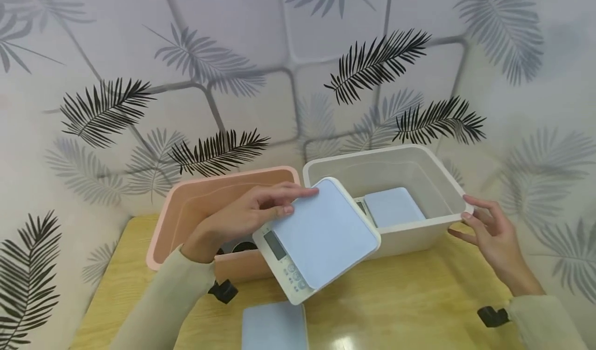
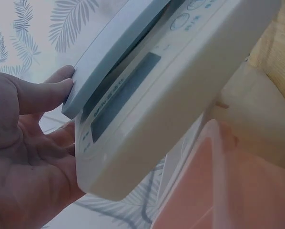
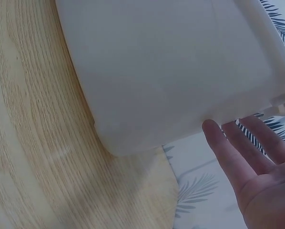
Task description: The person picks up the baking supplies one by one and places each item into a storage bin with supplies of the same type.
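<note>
My left hand (image 1: 242, 215) grips a kitchen scale (image 1: 326, 231) by its left edge, thumb and fingers at that side. The scale has a pale blue top, a white body, a dark display and printed buttons. It is tilted and overlaps the near edges of both bins in the head view. In the left wrist view the display (image 2: 126, 98) faces the camera. My right hand (image 1: 498, 236) pinches the right front corner rim of the white bin (image 1: 405, 244). Inside that bin lies another scale (image 1: 396, 208) with a pale blue top.
Left of the white bin stands a pink bin (image 1: 242, 270), partly covered by my left arm, with a dark round item (image 1: 244, 246) inside. A further pale blue slab (image 1: 274, 324) lies at the wooden table's (image 1: 386, 298) near edge. Behind hangs a leaf-patterned backdrop (image 1: 251, 117).
</note>
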The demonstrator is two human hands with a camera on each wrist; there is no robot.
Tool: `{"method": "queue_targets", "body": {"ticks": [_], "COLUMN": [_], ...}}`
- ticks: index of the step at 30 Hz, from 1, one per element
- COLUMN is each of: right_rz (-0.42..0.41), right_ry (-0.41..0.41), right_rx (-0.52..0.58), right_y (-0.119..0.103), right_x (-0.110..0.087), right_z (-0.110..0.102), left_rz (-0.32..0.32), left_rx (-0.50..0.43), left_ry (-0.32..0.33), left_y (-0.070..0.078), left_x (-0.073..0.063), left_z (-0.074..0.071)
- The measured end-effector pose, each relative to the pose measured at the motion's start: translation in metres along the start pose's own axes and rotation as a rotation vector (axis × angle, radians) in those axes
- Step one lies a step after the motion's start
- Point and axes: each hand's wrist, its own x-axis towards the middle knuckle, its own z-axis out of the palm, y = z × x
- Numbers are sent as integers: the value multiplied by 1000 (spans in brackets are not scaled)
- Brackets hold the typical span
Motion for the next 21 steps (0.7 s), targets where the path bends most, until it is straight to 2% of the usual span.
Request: {"method": "queue_targets", "body": {"ticks": [3,10,16,21], "right_rz": [9,11,-7,-20], "right_ry": [0,21,26,33], "right_rx": [-12,1,22,38], "right_y": [0,2,4,5], "right_x": [-2,1,1,0], "right_z": [-1,0,2,3], "left_rz": [-1,80,14,39], "left_rx": [-30,46,-61,21], "left_ry": [-11,-34,-48,-34], "left_y": [2,10,18,23], "left_x": [12,44,65,80], "left_z": [-2,-10,-17,-23]}}
